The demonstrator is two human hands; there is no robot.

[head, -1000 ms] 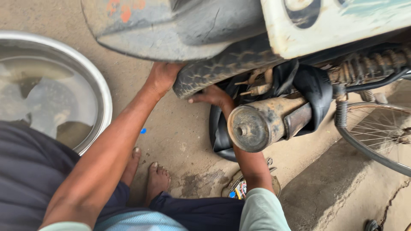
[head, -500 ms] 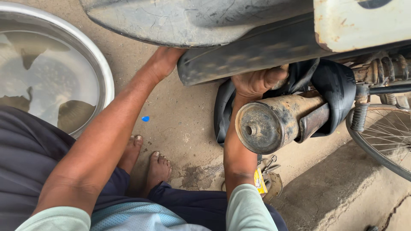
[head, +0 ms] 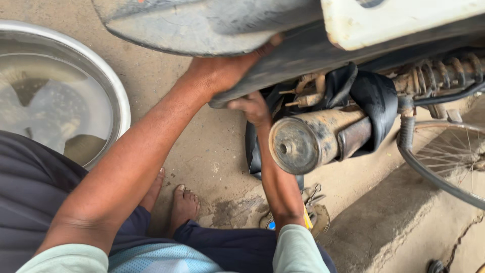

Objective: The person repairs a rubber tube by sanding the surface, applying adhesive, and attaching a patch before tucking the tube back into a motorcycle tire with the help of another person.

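Left hand has slid up from the tyre edge, gripping it beside the exhaust; right hand has dropped below it, fingers curled on the tube.

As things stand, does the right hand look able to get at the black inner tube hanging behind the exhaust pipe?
Probably yes. The right hand is already under the tyre, beside the inner tube. The exhaust pipe sits just right of the wrist, so reach looks tight but not blocked.
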